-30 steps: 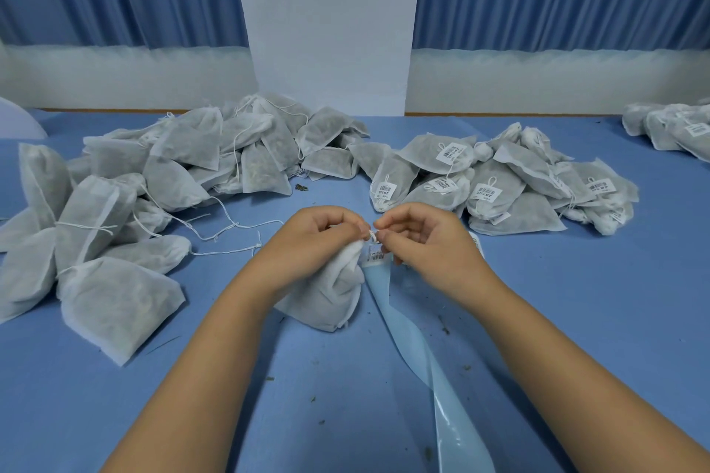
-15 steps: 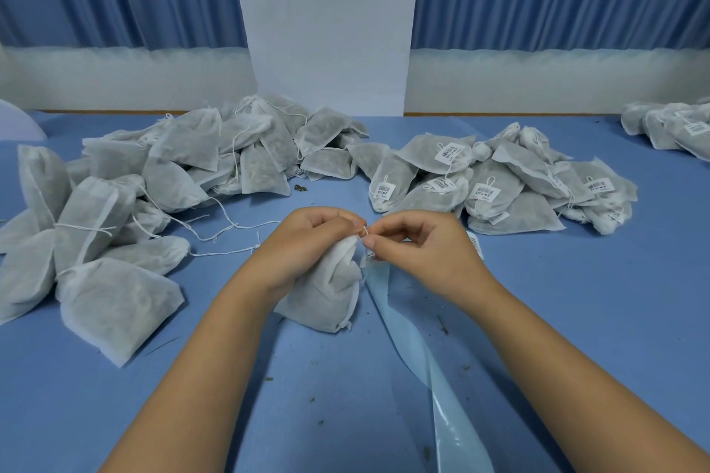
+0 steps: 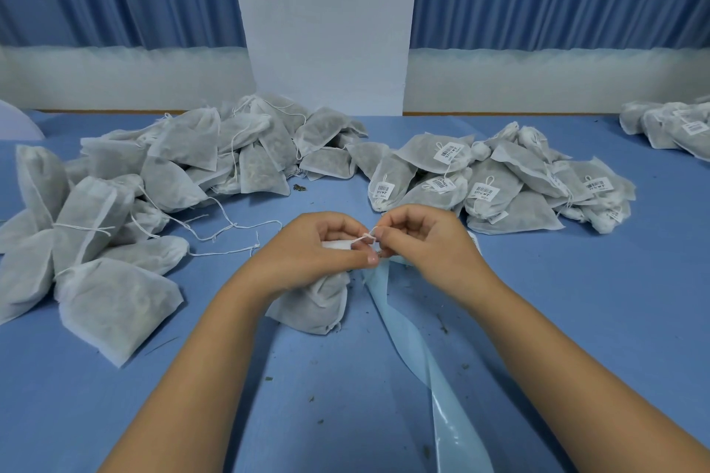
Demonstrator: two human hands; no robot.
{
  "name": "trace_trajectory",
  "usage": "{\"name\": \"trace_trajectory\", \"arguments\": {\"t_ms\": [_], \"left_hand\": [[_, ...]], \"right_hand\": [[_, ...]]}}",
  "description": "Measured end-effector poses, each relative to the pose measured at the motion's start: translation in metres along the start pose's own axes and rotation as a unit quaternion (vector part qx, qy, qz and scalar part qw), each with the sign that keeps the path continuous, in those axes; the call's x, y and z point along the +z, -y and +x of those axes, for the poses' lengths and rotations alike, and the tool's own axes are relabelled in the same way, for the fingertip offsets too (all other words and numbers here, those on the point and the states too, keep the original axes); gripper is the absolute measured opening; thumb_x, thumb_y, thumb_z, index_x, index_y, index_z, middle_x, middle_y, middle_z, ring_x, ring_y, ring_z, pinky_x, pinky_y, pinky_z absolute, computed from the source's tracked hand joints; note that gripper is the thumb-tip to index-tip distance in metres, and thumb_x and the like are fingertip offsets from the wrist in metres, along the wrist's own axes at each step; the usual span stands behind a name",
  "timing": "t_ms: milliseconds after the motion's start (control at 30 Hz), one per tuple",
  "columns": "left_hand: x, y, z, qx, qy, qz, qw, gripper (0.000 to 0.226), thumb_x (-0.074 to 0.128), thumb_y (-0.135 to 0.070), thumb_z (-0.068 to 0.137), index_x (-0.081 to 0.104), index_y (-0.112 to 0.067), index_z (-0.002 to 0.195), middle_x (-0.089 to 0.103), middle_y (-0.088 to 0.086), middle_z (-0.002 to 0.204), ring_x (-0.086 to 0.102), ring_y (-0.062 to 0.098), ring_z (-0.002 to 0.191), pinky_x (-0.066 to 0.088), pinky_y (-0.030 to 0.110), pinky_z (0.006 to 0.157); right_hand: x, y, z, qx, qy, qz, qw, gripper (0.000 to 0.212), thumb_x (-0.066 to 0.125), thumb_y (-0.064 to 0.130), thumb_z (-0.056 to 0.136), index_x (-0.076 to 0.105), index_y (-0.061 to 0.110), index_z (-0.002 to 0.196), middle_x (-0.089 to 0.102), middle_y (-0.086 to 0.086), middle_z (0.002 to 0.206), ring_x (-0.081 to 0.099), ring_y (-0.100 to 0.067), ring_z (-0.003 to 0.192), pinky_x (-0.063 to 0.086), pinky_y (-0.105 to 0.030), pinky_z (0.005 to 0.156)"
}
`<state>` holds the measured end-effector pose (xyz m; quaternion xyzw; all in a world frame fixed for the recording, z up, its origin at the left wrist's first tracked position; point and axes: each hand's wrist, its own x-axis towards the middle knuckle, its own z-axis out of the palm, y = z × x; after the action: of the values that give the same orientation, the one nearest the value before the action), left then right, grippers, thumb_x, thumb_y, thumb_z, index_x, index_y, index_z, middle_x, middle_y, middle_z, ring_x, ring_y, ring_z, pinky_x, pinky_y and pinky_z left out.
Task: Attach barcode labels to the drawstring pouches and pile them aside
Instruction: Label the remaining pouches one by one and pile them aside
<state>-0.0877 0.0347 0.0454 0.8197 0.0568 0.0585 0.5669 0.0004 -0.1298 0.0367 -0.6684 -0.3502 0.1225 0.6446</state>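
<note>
The left hand (image 3: 307, 250) clamps the gathered neck of one drawstring pouch (image 3: 311, 305), pinning its body against the table (image 3: 576, 319) so the neck stays presented; the right hand (image 3: 426, 242) pinches the white drawstring loop (image 3: 365, 238) between fingertips, apparently to fix a label there, though no label can be made out in the grip; the pale blue backing strip (image 3: 418, 353) trails from beneath the right hand toward the near edge; unlabelled pouches (image 3: 115, 211) lie heaped to the left, the labelled pile (image 3: 495, 184) to the right, well apart; loose strings (image 3: 230, 230) and scattered crumbs lie near but obstruct nothing.
</note>
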Motion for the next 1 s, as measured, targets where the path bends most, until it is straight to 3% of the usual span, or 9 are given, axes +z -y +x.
{"name": "trace_trajectory", "arguments": {"t_ms": [67, 233, 400, 567, 1000], "left_hand": [[0.003, 0.000, 0.000, 0.001, -0.002, 0.015, 1.000, 0.005, 0.081, -0.022, 0.081, 0.077, -0.021, 0.083, 0.077, -0.003, 0.085, 0.071, 0.006, 0.086, 0.050, 0.018, 0.087], [0.004, -0.002, 0.001, 0.014, -0.019, 0.042, 0.999, 0.015, 0.074, -0.025, 0.084, 0.075, -0.029, 0.070, 0.070, -0.009, 0.069, 0.061, 0.000, 0.068, 0.043, 0.006, 0.067], [0.004, -0.002, 0.000, 0.014, -0.005, 0.052, 0.999, 0.021, 0.069, -0.020, 0.088, 0.072, -0.031, 0.070, 0.068, -0.010, 0.070, 0.059, 0.004, 0.069, 0.045, 0.010, 0.069], [0.005, -0.002, -0.001, 0.021, -0.005, 0.051, 0.998, 0.023, 0.067, -0.021, 0.091, 0.072, -0.030, 0.070, 0.063, -0.012, 0.064, 0.054, 0.001, 0.060, 0.041, 0.007, 0.061], [0.002, -0.002, 0.000, 0.040, -0.024, 0.050, 0.998, 0.033, 0.059, -0.033, 0.097, 0.073, -0.031, 0.067, 0.053, -0.010, 0.059, 0.043, 0.011, 0.065, 0.035, 0.016, 0.060]], "right_hand": [[-0.001, 0.001, 0.001, 0.011, -0.013, 0.011, 1.000, 0.015, 0.067, 0.001, 0.088, 0.069, 0.012, 0.078, 0.069, 0.004, 0.066, 0.064, -0.010, 0.062, 0.056, -0.023, 0.070], [-0.003, 0.002, 0.003, 0.057, -0.052, 0.065, 0.995, 0.018, 0.062, 0.002, 0.089, 0.069, 0.012, 0.075, 0.067, 0.003, 0.069, 0.063, -0.008, 0.066, 0.053, -0.019, 0.067], [-0.007, 0.005, 0.007, 0.115, -0.090, 0.157, 0.977, 0.030, 0.057, 0.006, 0.090, 0.068, 0.017, 0.064, 0.065, 0.000, 0.069, 0.061, -0.011, 0.065, 0.052, -0.021, 0.060], [-0.012, 0.004, 0.010, 0.169, -0.118, 0.214, 0.955, 0.018, 0.058, 0.008, 0.091, 0.064, 0.009, 0.074, 0.065, 0.000, 0.066, 0.060, -0.010, 0.060, 0.051, -0.021, 0.057], [-0.013, 0.002, 0.012, 0.151, -0.111, 0.235, 0.954, 0.019, 0.058, 0.006, 0.094, 0.064, 0.007, 0.076, 0.064, 0.000, 0.067, 0.060, -0.010, 0.061, 0.053, -0.020, 0.060]]}}
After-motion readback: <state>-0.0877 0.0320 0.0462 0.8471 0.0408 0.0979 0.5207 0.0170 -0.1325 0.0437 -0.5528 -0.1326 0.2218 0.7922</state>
